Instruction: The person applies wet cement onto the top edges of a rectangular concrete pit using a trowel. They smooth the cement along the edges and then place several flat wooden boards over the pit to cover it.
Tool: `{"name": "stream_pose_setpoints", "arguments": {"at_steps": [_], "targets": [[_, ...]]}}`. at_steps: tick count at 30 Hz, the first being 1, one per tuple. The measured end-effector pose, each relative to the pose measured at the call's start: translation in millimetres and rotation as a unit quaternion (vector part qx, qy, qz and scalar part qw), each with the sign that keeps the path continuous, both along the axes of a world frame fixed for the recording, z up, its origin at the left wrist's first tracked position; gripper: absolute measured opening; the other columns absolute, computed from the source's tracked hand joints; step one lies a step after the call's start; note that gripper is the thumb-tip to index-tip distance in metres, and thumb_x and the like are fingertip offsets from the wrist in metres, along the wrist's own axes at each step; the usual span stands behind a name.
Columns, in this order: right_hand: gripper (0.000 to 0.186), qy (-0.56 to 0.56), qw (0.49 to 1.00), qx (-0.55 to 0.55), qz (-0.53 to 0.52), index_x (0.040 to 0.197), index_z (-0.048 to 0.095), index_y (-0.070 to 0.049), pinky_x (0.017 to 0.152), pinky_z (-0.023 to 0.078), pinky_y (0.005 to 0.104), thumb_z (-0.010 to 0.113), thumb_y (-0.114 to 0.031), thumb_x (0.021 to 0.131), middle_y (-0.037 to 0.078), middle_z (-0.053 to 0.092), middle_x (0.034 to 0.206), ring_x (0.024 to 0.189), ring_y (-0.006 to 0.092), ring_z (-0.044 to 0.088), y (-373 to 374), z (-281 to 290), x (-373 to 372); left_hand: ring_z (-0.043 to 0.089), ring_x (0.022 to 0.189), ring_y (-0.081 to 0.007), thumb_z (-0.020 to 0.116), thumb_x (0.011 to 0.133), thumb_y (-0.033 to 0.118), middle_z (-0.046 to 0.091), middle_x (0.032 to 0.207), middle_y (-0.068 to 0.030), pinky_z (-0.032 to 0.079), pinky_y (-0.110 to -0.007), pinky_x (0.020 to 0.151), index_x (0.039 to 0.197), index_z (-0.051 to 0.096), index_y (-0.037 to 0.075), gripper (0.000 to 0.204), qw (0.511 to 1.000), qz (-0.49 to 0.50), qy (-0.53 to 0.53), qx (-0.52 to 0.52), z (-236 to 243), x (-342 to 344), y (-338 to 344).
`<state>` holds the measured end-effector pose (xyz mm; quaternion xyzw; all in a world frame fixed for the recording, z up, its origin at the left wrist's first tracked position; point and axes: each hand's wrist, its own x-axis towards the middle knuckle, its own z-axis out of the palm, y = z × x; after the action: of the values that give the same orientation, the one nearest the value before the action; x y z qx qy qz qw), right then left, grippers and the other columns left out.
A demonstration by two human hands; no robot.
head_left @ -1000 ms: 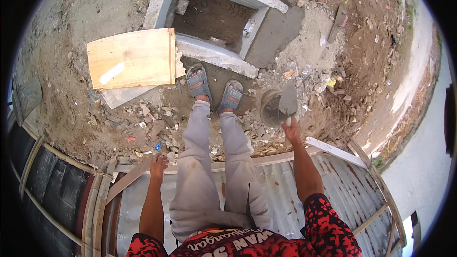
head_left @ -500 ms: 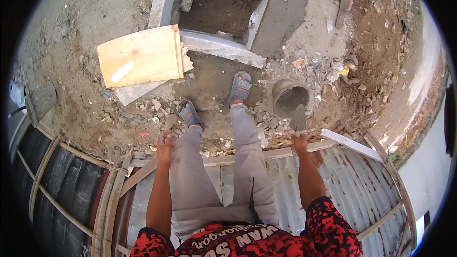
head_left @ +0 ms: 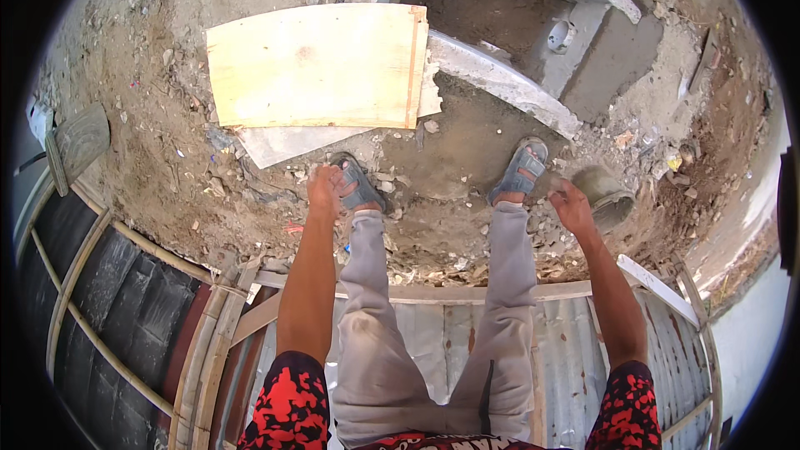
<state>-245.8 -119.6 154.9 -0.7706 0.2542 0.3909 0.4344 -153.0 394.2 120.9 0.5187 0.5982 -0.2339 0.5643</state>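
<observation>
My left hand [head_left: 323,190] hangs beside my left sandal [head_left: 359,182], its fingers loosely bent and a little blurred, with nothing seen in them. My right hand [head_left: 572,204] is between my right sandal [head_left: 527,165] and a grey, mud-caked bucket [head_left: 612,204]. Its fingers are slightly bent and apart, and no tool shows in them. A pale plywood board [head_left: 312,67] lies on the ground ahead of my left foot, over a grey sheet [head_left: 287,146].
A rectangular concrete pit [head_left: 500,79] with a white pipe end [head_left: 562,36] lies ahead right. Smooth wet cement [head_left: 617,62] borders it. Behind my feet run a wooden beam [head_left: 433,292] and rusty corrugated sheets [head_left: 450,333]. A shovel blade [head_left: 83,137] is at far left.
My view has shifted left, toward the board. The trowel that my right hand held is no longer seen in it. Both hands have reached farther forward.
</observation>
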Motion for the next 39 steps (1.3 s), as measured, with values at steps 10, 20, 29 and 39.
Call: {"name": "stream_pose_setpoints", "arguments": {"at_steps": [10, 20, 29, 39], "targets": [[0.077, 0.044, 0.982, 0.025, -0.184, 0.141, 0.036, -0.001, 0.099, 0.043, 0.0400, 0.070, -0.036, 0.081, 0.023, 0.055, 0.128, 0.117, 0.0336, 0.055, 313, -187, 102, 0.037, 0.134, -0.0360, 0.054, 0.096, 0.026, 0.036, 0.147, -0.0180, 0.036, -0.049, 0.104, 0.145, 0.031, 0.005, 0.059, 0.987, 0.149, -0.007, 0.052, -147, 55, 62], [0.081, 0.021, 0.989, -0.038, -0.141, 0.138, 0.036, 0.003, 0.101, 0.041, 0.0406, 0.074, -0.033, 0.077, 0.025, 0.048, 0.132, 0.119, 0.0350, 0.052, 297, -201, 102, 0.038, 0.133, -0.0287, 0.060, 0.095, 0.040, 0.034, 0.148, -0.0156, 0.034, -0.044, 0.109, 0.146, 0.029, 0.003, 0.071, 0.987, 0.160, -0.029, 0.003, -150, 59, 66], [0.056, 0.092, 0.965, 0.055, -0.239, 0.126, 0.050, 0.001, 0.096, 0.043, 0.0385, 0.071, -0.028, 0.083, 0.019, 0.060, 0.118, 0.113, 0.0273, 0.056, 313, -172, 123, 0.040, 0.132, -0.0295, 0.065, 0.093, 0.031, 0.040, 0.144, -0.0116, 0.038, -0.045, 0.108, 0.140, 0.041, 0.007, 0.058, 0.972, 0.213, -0.097, -0.007, -141, 79, 111], [0.035, 0.083, 0.810, 0.239, -0.529, 0.128, 0.049, -0.007, 0.079, 0.053, 0.0318, 0.056, -0.026, 0.100, 0.005, 0.062, 0.103, 0.093, 0.0135, 0.061, 236, -50, 33, 0.053, 0.122, -0.0247, 0.065, 0.093, 0.020, 0.053, 0.134, -0.0084, 0.046, -0.044, 0.102, 0.139, 0.042, 0.007, 0.053, 0.965, 0.069, -0.210, -0.141, -41, 62, 50]]}}
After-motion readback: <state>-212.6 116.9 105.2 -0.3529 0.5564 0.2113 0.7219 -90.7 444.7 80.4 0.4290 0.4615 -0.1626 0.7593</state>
